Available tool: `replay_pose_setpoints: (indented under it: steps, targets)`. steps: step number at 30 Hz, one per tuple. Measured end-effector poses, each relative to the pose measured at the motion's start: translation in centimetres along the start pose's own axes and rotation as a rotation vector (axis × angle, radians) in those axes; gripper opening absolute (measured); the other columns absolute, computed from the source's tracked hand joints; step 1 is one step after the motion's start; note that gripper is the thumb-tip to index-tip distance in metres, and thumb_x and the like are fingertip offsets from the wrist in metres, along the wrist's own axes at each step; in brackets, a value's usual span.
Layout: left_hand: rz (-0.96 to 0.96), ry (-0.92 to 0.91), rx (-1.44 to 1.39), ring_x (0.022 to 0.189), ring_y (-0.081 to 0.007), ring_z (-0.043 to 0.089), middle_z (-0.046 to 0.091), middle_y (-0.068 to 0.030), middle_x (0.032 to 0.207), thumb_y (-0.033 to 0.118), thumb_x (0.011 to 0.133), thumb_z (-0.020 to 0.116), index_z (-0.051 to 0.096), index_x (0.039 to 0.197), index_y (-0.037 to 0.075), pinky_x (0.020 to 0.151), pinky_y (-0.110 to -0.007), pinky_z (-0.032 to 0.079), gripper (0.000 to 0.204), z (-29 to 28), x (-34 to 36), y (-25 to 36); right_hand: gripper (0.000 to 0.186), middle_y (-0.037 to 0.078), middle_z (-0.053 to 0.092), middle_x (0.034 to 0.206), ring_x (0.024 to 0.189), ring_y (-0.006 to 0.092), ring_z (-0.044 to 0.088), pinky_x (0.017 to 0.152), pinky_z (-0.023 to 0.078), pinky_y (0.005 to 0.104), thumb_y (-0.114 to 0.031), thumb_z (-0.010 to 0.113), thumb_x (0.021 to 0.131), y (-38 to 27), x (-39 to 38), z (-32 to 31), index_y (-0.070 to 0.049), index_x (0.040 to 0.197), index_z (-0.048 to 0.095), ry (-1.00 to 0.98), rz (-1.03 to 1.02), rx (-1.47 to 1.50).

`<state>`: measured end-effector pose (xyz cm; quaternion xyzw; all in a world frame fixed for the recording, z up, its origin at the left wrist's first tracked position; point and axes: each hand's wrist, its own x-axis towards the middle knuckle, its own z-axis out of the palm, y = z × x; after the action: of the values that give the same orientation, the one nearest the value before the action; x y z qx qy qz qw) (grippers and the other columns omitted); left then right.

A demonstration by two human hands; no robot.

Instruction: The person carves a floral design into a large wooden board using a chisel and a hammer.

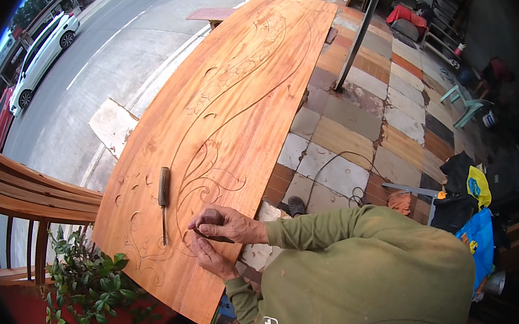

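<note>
A long, curved-edged wooden panel (248, 118) lies in front of me, carved with scrolls, leaves and flowing vine lines. Near its close end, my right hand (241, 225) is closed around a dark wooden-handled carving tool (212, 216). My left hand (214, 260) sits just below, its fingers closed at the lower part of the same tool, against the panel; the tip is hidden among the fingers. Left of my hands, a chisel (164, 195) with a brown handle and thin dark shaft rests loose on the wood.
A leafy plant (87, 277) and slatted wooden furniture (32, 188) border the panel's left. A dark metal post (365, 22) rises from the patchwork tile floor (357, 119) on the right. A handsaw (410, 189) lies near bags (476, 239). Beyond is a road with a white car (42, 55).
</note>
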<state>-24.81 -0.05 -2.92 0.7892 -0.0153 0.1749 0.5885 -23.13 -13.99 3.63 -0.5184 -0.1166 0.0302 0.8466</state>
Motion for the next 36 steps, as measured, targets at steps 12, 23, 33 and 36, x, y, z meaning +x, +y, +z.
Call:
replay_pose_setpoints:
  steps: [12,23,33,36]
  targets:
    - [-0.661,-0.474,-0.753,0.062,-0.0209,0.068,0.067,-0.0116,0.081,0.054,0.109,0.042,0.056,0.126,0.004,0.052,-0.029,0.055,0.055,-0.1,-3.3,4.1,0.017,0.003,0.062,0.081,0.069,0.0093,0.057,0.061,0.049,0.0253,-0.017,0.068,0.102,-2.7,-1.9,-0.8,-0.005,0.109,0.058,0.154,0.106,0.191]
    - [-0.367,-0.145,-0.045,0.055,-0.0084,0.062,0.069,-0.0037,0.074,0.030,0.107,0.060,0.066,0.124,0.006,0.051,-0.026,0.048,0.030,-4.2,-1.8,1.1,0.052,0.001,0.048,0.063,0.052,0.0089,0.041,0.048,0.031,0.0239,-0.047,0.053,0.108,-5.1,1.8,-1.6,-0.006,0.077,0.052,0.132,-0.177,0.137]
    - [-0.172,-0.031,0.166,0.066,-0.0204,0.073,0.072,-0.0096,0.076,0.028,0.097,0.073,0.070,0.118,0.012,0.059,-0.033,0.056,0.026,-2.5,-2.3,0.8,0.055,0.001,0.045,0.060,0.049,0.0091,0.038,0.046,0.030,0.0258,-0.055,0.055,0.105,1.0,4.7,-5.3,-0.008,0.076,0.050,0.204,-0.012,-0.114]
    - [-0.062,-0.028,0.254,0.065,-0.0205,0.072,0.072,-0.0087,0.077,0.028,0.097,0.074,0.070,0.118,0.013,0.059,-0.033,0.056,0.026,-2.2,-2.5,1.0,0.053,-0.001,0.044,0.060,0.049,0.0084,0.037,0.046,0.029,0.0248,-0.052,0.056,0.105,1.1,5.0,-4.9,-0.010,0.075,0.049,0.207,-0.033,-0.137]
